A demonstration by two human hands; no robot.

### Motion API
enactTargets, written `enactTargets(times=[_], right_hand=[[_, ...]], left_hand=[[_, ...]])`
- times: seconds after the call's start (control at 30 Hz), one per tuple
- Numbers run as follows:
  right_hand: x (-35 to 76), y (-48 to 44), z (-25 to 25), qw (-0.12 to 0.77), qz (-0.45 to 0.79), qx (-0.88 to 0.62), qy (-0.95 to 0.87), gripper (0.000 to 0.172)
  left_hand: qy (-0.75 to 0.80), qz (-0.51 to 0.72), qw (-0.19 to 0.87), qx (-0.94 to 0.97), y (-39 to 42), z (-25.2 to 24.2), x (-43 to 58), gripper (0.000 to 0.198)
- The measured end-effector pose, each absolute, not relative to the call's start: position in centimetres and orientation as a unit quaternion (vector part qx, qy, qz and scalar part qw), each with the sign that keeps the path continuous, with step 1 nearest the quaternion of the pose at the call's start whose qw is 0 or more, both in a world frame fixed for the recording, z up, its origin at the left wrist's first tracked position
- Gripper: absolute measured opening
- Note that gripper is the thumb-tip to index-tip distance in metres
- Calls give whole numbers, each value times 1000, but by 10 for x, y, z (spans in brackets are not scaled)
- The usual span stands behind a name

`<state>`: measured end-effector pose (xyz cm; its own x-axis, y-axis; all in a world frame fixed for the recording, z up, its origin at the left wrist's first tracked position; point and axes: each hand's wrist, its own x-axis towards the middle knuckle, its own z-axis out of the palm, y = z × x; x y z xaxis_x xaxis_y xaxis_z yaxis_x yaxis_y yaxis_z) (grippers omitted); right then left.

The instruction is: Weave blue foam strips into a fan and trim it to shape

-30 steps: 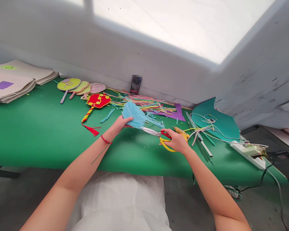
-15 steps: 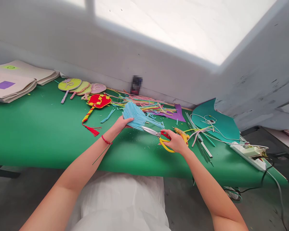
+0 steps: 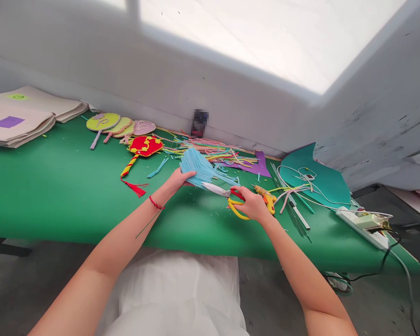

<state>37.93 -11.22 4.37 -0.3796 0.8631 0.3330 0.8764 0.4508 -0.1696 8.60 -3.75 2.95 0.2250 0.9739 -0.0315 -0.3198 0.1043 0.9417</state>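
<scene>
Green table [image 3: 70, 200]: spreads beneath both hands; coloured strips [image 3: 215, 148] lie beyond the left fingers, a red fan [image 3: 146, 146] to their left.
Grey wall [image 3: 91, 70]: rises behind the table, brightly lit overhead.
Left hand [image 3: 184, 178]: thumb pressed down on a light-blue ribbed piece [image 3: 198, 165], fingers mostly hidden; the piece extends beyond the fingertips.
Right hand [image 3: 250, 203]: fingers curled round the handles of scissors [image 3: 224, 192], blades at the piece's near edge.
Against the earlier frame: scissors farther left; glue gun [image 3: 270, 200], just right of the right fingers, more exposed.
</scene>
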Motion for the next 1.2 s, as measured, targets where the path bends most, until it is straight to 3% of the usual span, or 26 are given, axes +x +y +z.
enactTargets(times=[0.63, 1.2], right_hand=[[386, -109, 34, 159, -163, -498, -837, 49], [380, -108, 36, 149, -101, -526, -831, 49]], left_hand=[[359, 485, 647, 465, -29, 17, 84, 54], [378, 507, 661, 405, -30, 22, 85, 42]])
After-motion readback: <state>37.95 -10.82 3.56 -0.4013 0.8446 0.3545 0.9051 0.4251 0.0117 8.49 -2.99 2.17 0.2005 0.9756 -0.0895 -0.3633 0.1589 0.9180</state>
